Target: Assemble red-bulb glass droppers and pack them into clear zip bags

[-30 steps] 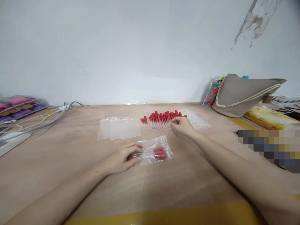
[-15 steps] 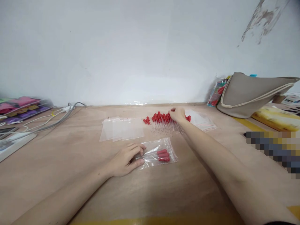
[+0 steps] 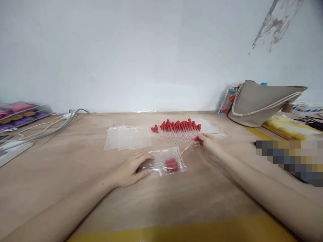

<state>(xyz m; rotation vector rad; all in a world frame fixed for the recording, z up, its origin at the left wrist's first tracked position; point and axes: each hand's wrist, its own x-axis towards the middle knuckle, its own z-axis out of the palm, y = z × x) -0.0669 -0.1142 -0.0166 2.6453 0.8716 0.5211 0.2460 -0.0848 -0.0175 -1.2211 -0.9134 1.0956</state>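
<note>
A clear zip bag lies flat on the wooden table, with several red-bulbed droppers inside. My left hand rests at the bag's left end, gripping it between thumb and fingers. To the right of the bag, my right hand pinches one dropper by its red bulb. Its clear thin tube points down and left, its tip near the bag's right end. Behind the bag lies a pile of similar droppers, bulbs toward the wall.
Several flat clear bags overlap left of the pile, and more bags lie right of it. A grey-beige pouch and a yellow packet stand at right. Cables and a purple-and-pink pack are at left.
My right hand has drawn back from the pile toward the bag, bringing one dropper. My left hand stays on the bag. The whole view has shifted slightly.
</note>
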